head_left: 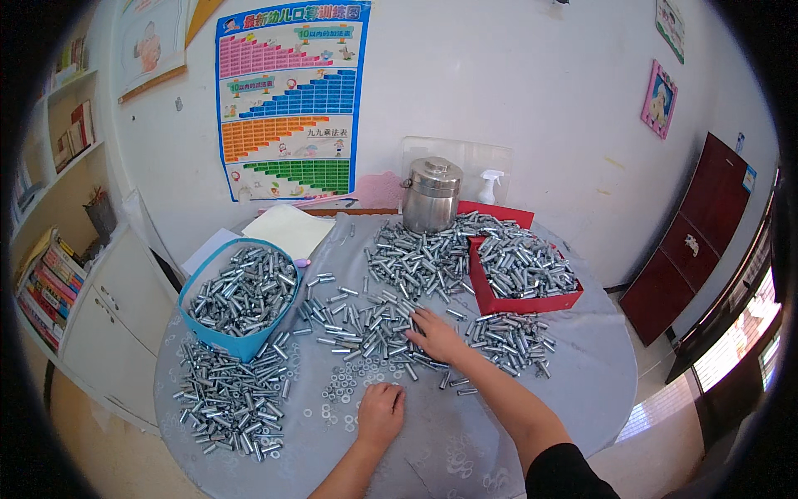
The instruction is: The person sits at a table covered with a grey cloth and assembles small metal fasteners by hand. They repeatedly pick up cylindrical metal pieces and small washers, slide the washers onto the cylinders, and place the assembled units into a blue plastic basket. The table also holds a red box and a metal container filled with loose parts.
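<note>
My right hand point(437, 336) reaches over the middle of the table and touches a loose pile of shiny metal sleeves point(378, 327). Its thumb and fingers are apart; a sleeve under the fingertips cannot be made out. Closer to me, my left hand point(381, 411) rests on the cloth with its fingers curled in. Whatever it may hold is hidden. Flat ring washers point(341, 384) lie scattered just beyond and left of it. To the left, a blue basin point(242, 344) is heaped with sleeves, and another pile point(233, 399) spreads in front of it. A red box point(532, 304) full of sleeves stands at right.
A grey cloth covers the round table point(582, 366). At the back stand a steel canister point(432, 195) and a white spray bottle point(490, 187), near another sleeve heap point(416, 258). Paper sheets point(291, 230) lie behind the basin. A bookshelf point(108, 333) is at left.
</note>
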`<state>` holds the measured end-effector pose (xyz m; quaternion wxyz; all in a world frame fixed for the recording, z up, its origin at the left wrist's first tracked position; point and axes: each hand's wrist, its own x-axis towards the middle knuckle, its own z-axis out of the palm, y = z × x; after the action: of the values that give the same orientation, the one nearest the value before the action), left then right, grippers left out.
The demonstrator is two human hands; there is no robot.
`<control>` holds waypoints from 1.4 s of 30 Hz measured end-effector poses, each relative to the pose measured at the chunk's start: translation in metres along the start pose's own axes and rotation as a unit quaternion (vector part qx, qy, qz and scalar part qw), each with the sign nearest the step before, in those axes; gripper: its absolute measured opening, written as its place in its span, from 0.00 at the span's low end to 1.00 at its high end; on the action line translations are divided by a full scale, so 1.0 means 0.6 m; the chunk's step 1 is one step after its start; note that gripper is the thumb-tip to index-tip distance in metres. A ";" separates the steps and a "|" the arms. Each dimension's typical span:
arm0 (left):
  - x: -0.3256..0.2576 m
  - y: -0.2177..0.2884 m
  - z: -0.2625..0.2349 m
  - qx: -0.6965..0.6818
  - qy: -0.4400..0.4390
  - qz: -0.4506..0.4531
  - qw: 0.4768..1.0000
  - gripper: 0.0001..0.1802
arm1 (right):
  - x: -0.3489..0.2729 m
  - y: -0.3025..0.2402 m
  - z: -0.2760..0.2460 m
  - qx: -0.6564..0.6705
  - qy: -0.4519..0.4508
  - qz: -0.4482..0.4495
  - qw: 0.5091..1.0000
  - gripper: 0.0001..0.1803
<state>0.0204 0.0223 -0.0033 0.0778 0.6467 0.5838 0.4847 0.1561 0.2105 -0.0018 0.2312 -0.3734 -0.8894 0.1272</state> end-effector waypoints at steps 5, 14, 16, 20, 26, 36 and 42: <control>0.001 -0.005 0.005 -0.008 0.032 0.014 0.999 0.04 | -0.029 -0.050 -0.010 -0.002 -0.049 -0.027 0.998 0.28; 0.002 -0.001 0.004 -0.007 0.020 0.002 1.000 0.04 | 0.007 -0.035 -0.057 0.085 0.007 0.049 0.995 0.14; 0.001 -0.006 0.007 -0.004 0.020 0.008 1.000 0.04 | 0.032 -0.003 -0.033 0.014 0.070 0.082 0.994 0.14; 0.002 -0.011 0.011 -0.010 0.018 0.019 1.000 0.04 | 0.064 0.041 -0.004 -0.019 0.116 0.177 0.977 0.12; 0.004 -0.005 0.004 -0.026 0.026 0.017 0.999 0.04 | 0.071 0.030 0.004 -0.043 0.106 0.180 0.977 0.13; 0.005 -0.005 0.004 -0.029 0.034 0.008 0.999 0.03 | 0.061 0.040 -0.068 0.026 -0.194 0.104 0.975 0.18; 0.005 -0.006 0.004 -0.025 0.032 0.006 0.999 0.03 | 0.121 -0.015 -0.030 0.030 -0.089 0.041 0.995 0.17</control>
<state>0.0194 0.0272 -0.0052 0.0727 0.6323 0.5695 0.5202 0.1153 0.2577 0.0400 0.1572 -0.3898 -0.8859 0.1960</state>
